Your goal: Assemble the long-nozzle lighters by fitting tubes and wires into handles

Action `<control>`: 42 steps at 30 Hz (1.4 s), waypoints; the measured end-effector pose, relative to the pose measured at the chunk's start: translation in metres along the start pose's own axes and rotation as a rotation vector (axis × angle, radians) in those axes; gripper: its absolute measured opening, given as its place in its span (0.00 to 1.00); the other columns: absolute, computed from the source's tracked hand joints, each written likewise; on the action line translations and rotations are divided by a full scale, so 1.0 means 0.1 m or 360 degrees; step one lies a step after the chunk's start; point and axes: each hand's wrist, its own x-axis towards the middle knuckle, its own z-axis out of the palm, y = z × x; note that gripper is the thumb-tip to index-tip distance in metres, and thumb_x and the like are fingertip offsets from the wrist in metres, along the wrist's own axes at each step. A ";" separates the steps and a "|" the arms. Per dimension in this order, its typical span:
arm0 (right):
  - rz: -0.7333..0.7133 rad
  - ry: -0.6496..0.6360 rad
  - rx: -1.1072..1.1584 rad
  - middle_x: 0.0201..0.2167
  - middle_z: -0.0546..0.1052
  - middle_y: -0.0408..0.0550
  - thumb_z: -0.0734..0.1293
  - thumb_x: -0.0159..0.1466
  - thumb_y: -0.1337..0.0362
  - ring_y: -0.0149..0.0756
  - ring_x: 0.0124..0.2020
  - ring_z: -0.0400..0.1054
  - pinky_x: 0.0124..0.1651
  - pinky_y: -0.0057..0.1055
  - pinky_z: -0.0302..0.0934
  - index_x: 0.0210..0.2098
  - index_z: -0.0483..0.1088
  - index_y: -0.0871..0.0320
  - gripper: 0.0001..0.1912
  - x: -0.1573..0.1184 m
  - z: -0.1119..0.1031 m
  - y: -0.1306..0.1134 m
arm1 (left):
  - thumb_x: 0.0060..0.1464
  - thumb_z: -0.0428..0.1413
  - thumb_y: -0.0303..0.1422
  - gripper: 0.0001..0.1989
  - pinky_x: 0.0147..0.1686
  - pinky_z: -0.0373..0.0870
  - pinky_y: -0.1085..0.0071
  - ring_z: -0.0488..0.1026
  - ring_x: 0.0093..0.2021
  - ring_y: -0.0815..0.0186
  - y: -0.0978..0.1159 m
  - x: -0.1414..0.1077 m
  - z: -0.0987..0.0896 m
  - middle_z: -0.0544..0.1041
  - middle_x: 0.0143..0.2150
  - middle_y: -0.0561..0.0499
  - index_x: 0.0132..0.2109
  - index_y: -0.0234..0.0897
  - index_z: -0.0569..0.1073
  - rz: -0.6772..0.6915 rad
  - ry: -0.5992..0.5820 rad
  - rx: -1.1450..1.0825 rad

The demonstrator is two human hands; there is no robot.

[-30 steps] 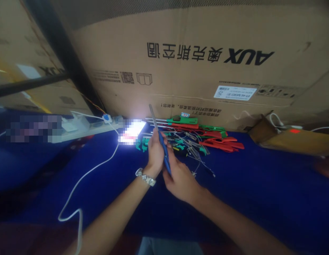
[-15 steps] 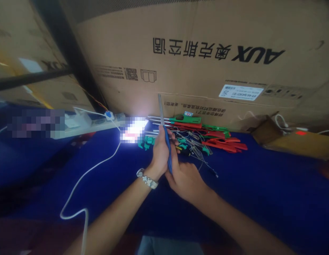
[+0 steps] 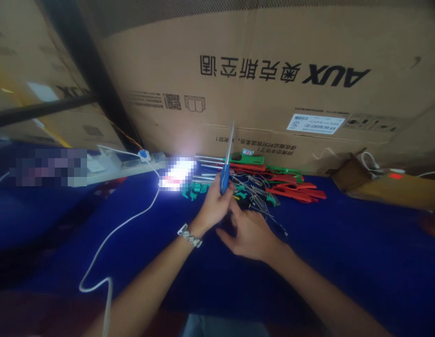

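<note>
My left hand (image 3: 217,201) is closed around the blue handle of a long-necked lighter (image 3: 225,175). Its thin metal tube points up and away from me, a little blurred. My right hand (image 3: 250,229) is just to the right and below, its fingers reaching against the left hand. A dark gap parts its thumb from its forefinger, and some fingertips are hidden. Beyond both hands lie lighter parts: a green lighter shell (image 3: 249,158), several red lighter shells (image 3: 298,191), small green pieces (image 3: 196,189) and clear parts with thin wires (image 3: 259,201).
A blue cloth (image 3: 326,257) covers the table. At the back stands a large cardboard box (image 3: 256,107). On the left are a glowing, pixelated screen (image 3: 177,173), a power strip (image 3: 129,164) and a white cable (image 3: 115,229). A smaller open carton (image 3: 386,187) sits at the right.
The lighter's tube has swung from leaning left to leaning slightly right. My right hand's thumb has come away from the handle, leaving a gap between thumb and forefinger.
</note>
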 end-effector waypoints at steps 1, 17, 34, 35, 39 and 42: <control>-0.0010 0.0066 0.0073 0.21 0.75 0.42 0.65 0.62 0.56 0.37 0.21 0.69 0.27 0.31 0.58 0.65 0.59 0.63 0.34 0.00 -0.03 0.05 | 0.55 0.60 0.30 0.14 0.31 0.67 0.73 0.68 0.28 0.69 0.02 0.02 -0.05 0.73 0.33 0.54 0.50 0.40 0.74 0.0051 -0.0058 0.0074; 0.0346 0.0743 0.2019 0.26 0.70 0.38 0.71 0.58 0.46 0.23 0.17 0.61 0.14 0.20 0.49 0.36 0.68 0.56 0.20 0.22 -0.14 0.32 | 0.54 0.58 0.27 0.08 0.31 0.66 0.72 0.73 0.28 0.64 0.21 -0.03 -0.24 0.79 0.31 0.50 0.40 0.42 0.79 0.0201 -0.0833 0.0718; 0.0255 0.0807 0.2071 0.25 0.72 0.38 0.69 0.62 0.48 0.28 0.19 0.69 0.15 0.22 0.57 0.39 0.64 0.55 0.18 0.20 -0.03 0.29 | 0.59 0.58 0.29 0.07 0.29 0.65 0.72 0.72 0.27 0.66 0.23 -0.03 -0.31 0.80 0.33 0.50 0.43 0.41 0.78 0.0259 -0.0912 0.0701; 0.0245 0.0825 0.2048 0.25 0.72 0.38 0.68 0.62 0.48 0.28 0.18 0.68 0.15 0.22 0.57 0.39 0.64 0.55 0.18 0.20 -0.03 0.29 | 0.58 0.58 0.29 0.06 0.28 0.64 0.72 0.72 0.27 0.66 0.23 -0.03 -0.31 0.80 0.33 0.50 0.43 0.41 0.78 0.0266 -0.0900 0.0698; 0.0242 0.0897 0.1942 0.22 0.70 0.36 0.68 0.62 0.48 0.27 0.17 0.67 0.15 0.22 0.56 0.38 0.64 0.55 0.18 0.20 -0.03 0.29 | 0.59 0.58 0.30 0.06 0.30 0.66 0.71 0.73 0.27 0.65 0.23 -0.04 -0.31 0.80 0.34 0.49 0.44 0.42 0.78 0.0337 -0.0896 0.0802; 0.0245 0.0906 0.1919 0.23 0.71 0.37 0.69 0.62 0.48 0.27 0.18 0.67 0.15 0.22 0.56 0.37 0.65 0.56 0.18 0.21 -0.03 0.31 | 0.64 0.54 0.34 0.10 0.36 0.69 0.68 0.77 0.35 0.62 0.25 -0.05 -0.30 0.81 0.40 0.47 0.49 0.41 0.75 0.0393 -0.0956 0.1068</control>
